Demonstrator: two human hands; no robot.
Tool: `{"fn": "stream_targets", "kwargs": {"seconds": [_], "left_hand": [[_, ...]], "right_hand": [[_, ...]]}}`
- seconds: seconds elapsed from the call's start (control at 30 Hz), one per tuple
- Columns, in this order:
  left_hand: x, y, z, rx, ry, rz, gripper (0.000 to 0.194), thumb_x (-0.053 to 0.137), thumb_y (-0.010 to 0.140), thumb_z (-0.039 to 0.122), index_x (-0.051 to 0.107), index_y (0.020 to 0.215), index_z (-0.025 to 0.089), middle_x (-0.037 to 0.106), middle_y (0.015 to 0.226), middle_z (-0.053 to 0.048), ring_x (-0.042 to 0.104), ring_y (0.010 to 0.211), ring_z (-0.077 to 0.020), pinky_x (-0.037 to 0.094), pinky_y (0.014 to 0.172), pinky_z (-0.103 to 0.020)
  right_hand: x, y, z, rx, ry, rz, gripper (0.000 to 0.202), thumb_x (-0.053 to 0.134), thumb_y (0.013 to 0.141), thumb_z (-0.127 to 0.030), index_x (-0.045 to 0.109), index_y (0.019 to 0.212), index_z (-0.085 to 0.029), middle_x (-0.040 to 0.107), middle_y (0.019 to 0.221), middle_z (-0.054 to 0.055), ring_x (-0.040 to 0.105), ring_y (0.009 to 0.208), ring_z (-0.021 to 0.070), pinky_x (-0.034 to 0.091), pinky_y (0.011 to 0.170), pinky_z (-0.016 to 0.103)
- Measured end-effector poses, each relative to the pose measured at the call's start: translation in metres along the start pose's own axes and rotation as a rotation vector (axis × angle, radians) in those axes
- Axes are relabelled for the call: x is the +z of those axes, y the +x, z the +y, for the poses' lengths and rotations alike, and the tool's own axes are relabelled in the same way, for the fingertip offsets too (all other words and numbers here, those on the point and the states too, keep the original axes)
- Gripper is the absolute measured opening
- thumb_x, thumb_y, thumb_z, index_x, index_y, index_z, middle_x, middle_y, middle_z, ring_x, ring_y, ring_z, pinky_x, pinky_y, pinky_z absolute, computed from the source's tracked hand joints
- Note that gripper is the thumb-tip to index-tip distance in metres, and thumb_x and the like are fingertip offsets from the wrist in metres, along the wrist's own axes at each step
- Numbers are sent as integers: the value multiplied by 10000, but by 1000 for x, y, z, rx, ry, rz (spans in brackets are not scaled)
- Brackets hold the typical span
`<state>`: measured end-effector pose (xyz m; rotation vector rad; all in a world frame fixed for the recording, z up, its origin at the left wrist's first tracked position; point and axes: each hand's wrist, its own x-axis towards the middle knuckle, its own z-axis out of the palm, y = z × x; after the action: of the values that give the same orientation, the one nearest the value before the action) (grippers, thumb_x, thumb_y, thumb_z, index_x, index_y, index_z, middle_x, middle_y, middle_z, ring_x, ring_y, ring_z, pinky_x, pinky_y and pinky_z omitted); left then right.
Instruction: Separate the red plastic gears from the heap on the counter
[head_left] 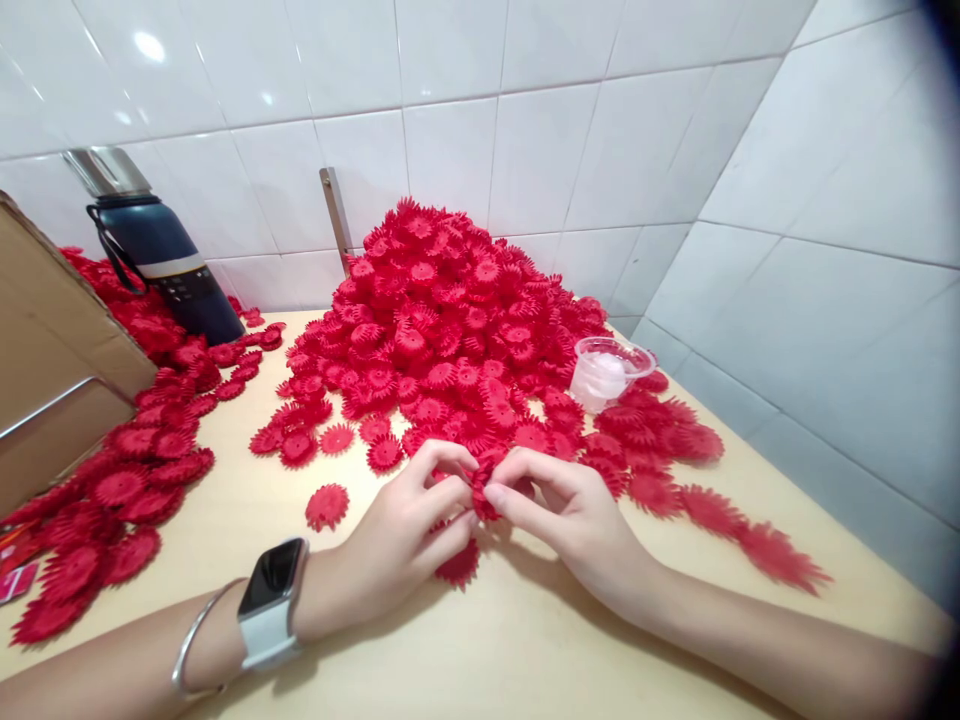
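Between my two hands, just in front of a big heap of red flower-shaped fabric discs (442, 320), is one red fabric flower (484, 485). My left hand (420, 515) pinches its left side with thumb and fingers. From the right, my right hand (566, 505) grips the same flower, its thumb and index finger pressed to it. Most of the flower is hidden by my fingers. Another red disc (459, 566) lies on the table below my left fingertips. A single disc (327, 507) rests flat to the left of my left hand.
A clear plastic cup (607, 372) with whitish contents stands at the heap's right. On the left are a cardboard box (60, 350), a dark blue thermos (165, 250) and more red discs (124, 487). White tiled walls (450, 140) bound the pale table (525, 660).
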<state>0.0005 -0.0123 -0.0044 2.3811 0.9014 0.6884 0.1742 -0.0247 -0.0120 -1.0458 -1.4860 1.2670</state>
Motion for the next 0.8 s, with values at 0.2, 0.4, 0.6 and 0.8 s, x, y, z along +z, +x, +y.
{"fn": "stream_targets", "kwargs": {"seconds": [0.2,0.4,0.6,0.8], "left_hand": [[1,0,-1,-22,-4,-6,174,398,864,137,492,720,163,452,1036,-66,520,882,-146,476,767,-249],[1,0,0,-36,-15,-26,171,394,865,138,477,718,160,439,1044,-68,521,930,-161,483,766,-252],[1,1,-1,-41,-18,-34,171,400,858,134,473,705,159,441,1046,-65,531,866,-140,478,748,-252],[-1,2,2,-59,-93,-18,144,483,811,140,496,669,156,475,988,-46,537,793,-125,462,719,-252]], "right_hand": [[1,1,-2,2,20,-12,103,568,766,-232,570,687,-165,567,632,-19,526,582,102,440,558,218],[-1,4,-2,47,49,-32,101,575,756,-232,578,685,-161,566,646,-15,530,616,110,439,589,226],[-4,8,0,108,100,-96,109,582,737,-217,587,644,-160,577,605,-13,535,596,116,442,603,240],[-4,8,4,114,138,-63,76,588,689,-183,558,622,-162,562,585,-24,517,559,104,418,556,224]]}}
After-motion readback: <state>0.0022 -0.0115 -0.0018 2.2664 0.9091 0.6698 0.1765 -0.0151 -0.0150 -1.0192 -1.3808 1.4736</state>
